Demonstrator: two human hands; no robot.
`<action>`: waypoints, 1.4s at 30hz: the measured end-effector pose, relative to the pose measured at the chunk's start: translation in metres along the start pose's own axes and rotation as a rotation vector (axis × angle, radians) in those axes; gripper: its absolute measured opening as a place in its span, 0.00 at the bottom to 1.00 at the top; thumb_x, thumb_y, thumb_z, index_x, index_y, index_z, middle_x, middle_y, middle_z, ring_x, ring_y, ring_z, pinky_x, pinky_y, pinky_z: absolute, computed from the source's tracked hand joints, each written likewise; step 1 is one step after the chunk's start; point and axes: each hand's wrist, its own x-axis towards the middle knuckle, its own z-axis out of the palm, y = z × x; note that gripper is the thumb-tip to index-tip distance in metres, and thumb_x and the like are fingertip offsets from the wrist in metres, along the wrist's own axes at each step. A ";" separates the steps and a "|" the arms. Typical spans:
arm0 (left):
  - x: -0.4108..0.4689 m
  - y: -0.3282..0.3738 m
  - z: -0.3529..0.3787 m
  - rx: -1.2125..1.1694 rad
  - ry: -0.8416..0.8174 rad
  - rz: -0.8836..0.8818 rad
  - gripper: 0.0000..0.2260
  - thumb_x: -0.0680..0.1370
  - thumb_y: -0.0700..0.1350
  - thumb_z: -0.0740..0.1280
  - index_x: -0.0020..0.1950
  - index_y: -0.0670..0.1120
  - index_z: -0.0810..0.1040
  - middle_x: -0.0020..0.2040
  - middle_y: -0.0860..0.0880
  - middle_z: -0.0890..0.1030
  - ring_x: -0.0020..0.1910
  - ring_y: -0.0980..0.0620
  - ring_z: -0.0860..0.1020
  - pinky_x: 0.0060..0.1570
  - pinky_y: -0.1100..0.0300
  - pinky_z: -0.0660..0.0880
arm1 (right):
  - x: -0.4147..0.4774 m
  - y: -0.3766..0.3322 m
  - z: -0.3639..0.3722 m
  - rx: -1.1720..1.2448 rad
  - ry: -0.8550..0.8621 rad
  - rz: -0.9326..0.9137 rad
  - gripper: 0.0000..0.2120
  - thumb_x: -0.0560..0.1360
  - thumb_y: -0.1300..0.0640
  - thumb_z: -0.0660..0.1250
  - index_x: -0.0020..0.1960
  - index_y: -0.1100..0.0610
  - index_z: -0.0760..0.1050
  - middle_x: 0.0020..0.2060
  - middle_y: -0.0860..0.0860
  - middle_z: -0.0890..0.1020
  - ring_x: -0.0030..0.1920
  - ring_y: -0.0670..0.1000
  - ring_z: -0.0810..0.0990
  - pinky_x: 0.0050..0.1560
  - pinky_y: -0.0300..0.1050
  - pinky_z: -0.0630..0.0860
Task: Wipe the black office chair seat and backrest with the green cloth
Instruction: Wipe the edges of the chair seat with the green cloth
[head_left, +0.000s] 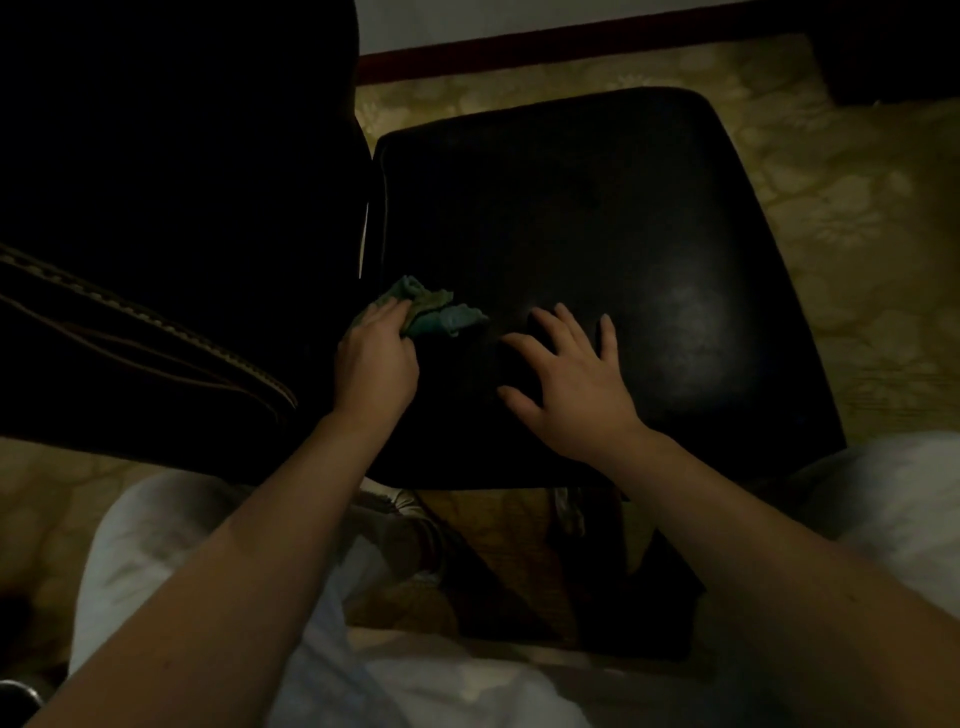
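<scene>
Fingers of the left hand curl over a bunched green cloth and hold it down on the black chair seat, with the thumb tucked against the cloth's near edge. The cloth sits at the left side of the seat, about halfway between its near and far edges, just beside the gap where the seat meets the backrest. Crumpled folds stick out past the fingertips toward the far side and to the right. The right hand lies palm down on the seat to the right of the cloth, near it but apart from it. Its fingers are straight and spread wide, holding nothing. The backrest fills the left of the view, very dark, with pale stitched lines running slantwise across it. A dull sheen shows on the seat to the right of the right hand. A yellowish patterned carpet surrounds the chair, and a dark red skirting board runs along the foot of the far wall. The person's knees, in pale trousers, show at the near left and near right, below the seat's near edge.
</scene>
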 end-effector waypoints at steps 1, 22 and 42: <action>0.003 0.001 -0.001 -0.002 -0.001 -0.010 0.20 0.82 0.35 0.61 0.74 0.41 0.71 0.75 0.43 0.69 0.75 0.44 0.65 0.74 0.54 0.60 | 0.000 0.000 0.001 -0.001 -0.001 0.001 0.27 0.78 0.37 0.57 0.74 0.44 0.60 0.78 0.52 0.55 0.78 0.54 0.45 0.72 0.65 0.34; 0.005 -0.003 0.006 -0.027 0.023 0.017 0.20 0.79 0.32 0.61 0.72 0.39 0.73 0.73 0.42 0.72 0.74 0.43 0.68 0.74 0.52 0.63 | 0.002 -0.004 0.000 -0.001 0.026 0.032 0.26 0.77 0.38 0.58 0.72 0.44 0.62 0.77 0.52 0.57 0.78 0.54 0.47 0.73 0.65 0.36; 0.013 0.003 0.011 -0.037 0.037 0.016 0.21 0.79 0.32 0.62 0.72 0.39 0.72 0.73 0.42 0.72 0.74 0.44 0.67 0.75 0.56 0.60 | 0.020 0.006 -0.009 0.024 -0.056 -0.071 0.31 0.76 0.35 0.60 0.75 0.45 0.57 0.78 0.51 0.54 0.78 0.52 0.47 0.74 0.55 0.37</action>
